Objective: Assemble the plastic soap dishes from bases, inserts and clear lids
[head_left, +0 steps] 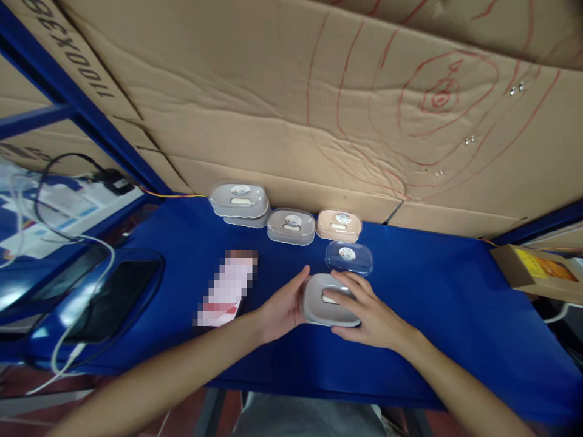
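Note:
A grey oval plastic box [334,312] without its lid is held between my two hands over the front part of the table. My left hand [283,311] is closed around its left end, thumb up along the side. My right hand [371,309] grips the right end from above, one finger reaching in over the white oblong piece [328,296] inside. Whether that finger touches the white piece I cannot tell. Just behind the box lies a clear plastic lid [348,258] with a round sticker, close to my right fingertips.
Behind, lidded boxes stand by the cardboard wall [255,121]: a grey stack [239,203], a single grey box [291,227] and a peach box [339,226]. A blurred-out phone-shaped item [228,288] lies left; cables, a power strip [104,203] and a carton [537,273] flank the blue table [432,303].

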Demonstrator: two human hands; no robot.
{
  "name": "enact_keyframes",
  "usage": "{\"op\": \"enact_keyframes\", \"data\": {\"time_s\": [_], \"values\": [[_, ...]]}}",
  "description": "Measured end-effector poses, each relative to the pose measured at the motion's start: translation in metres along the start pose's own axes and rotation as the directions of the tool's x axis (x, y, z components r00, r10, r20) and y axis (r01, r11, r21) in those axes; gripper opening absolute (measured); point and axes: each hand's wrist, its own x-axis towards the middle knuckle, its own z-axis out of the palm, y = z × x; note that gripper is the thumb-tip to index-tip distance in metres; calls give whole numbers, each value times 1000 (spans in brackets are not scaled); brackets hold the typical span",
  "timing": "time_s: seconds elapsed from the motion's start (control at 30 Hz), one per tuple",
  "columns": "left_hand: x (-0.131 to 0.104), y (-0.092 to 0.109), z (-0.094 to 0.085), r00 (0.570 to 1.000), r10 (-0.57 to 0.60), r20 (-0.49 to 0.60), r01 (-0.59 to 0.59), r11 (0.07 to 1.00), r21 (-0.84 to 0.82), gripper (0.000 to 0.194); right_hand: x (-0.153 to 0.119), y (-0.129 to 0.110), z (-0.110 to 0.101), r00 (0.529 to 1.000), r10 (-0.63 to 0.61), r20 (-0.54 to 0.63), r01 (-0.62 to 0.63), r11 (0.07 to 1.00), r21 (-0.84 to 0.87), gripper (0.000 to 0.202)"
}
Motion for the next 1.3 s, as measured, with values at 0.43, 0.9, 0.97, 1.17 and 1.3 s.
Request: {"op": "enact_keyframes", "data": {"time_s": [0.43, 0.9, 0.97, 1.17, 1.3], "values": [[-5, 8, -3, 996, 73, -49, -68, 992, 103, 30, -9, 62, -10, 931, 300, -209, -326, 940, -105, 68], [1, 15, -1, 999, 36, -26, -35, 999, 33, 51, -5, 37, 0, 936, 212, -282, -208, 977, 47, 57], [0, 17, 1, 998, 62, -14, -62, 998, 25, 52, -4, 27, 3, 957, 146, -250, -148, 989, 12, 60], [1, 14, -2, 994, 108, -12, -108, 994, 22, 43, -3, 19, 8, 964, 58, -260, -77, 995, -64, 64], [3, 12, -5, 991, 126, -36, -126, 992, 16, 39, -4, 22, 7, 966, 46, -254, -67, 995, -77, 69]]}}
